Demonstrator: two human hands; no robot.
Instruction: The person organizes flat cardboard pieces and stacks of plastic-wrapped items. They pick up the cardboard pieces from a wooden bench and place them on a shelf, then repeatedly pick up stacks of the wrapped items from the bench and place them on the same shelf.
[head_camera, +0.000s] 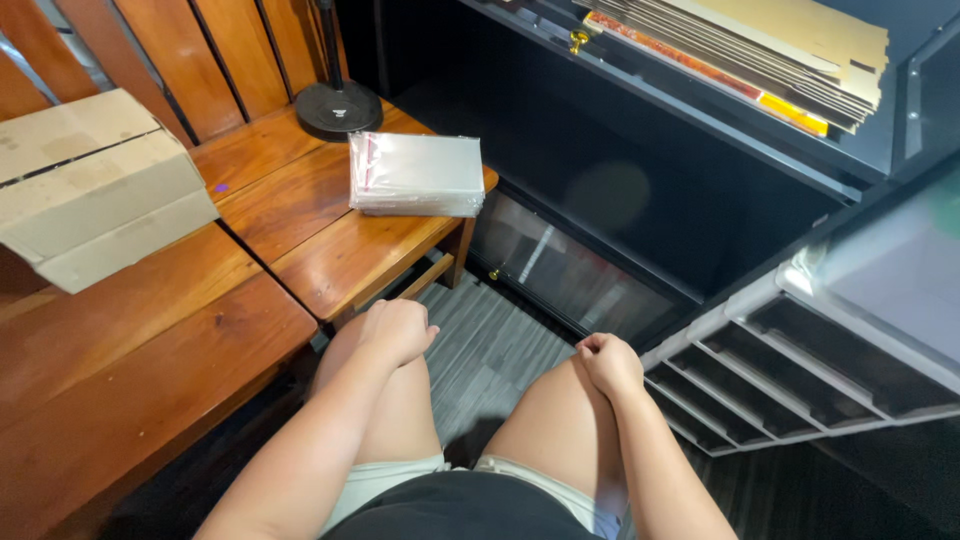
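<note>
The left hand (398, 330) rests loosely curled on the left knee at lower centre of the frame, its grip holding nothing, and the right hand (608, 362) sits on the right knee, fingers folded into a loose empty fist. Nearest them, a stack of clear bags (416, 175) lies flat on the wooden counter (150, 370) in the upper middle. A cardboard box (95, 185) sits at upper left.
</note>
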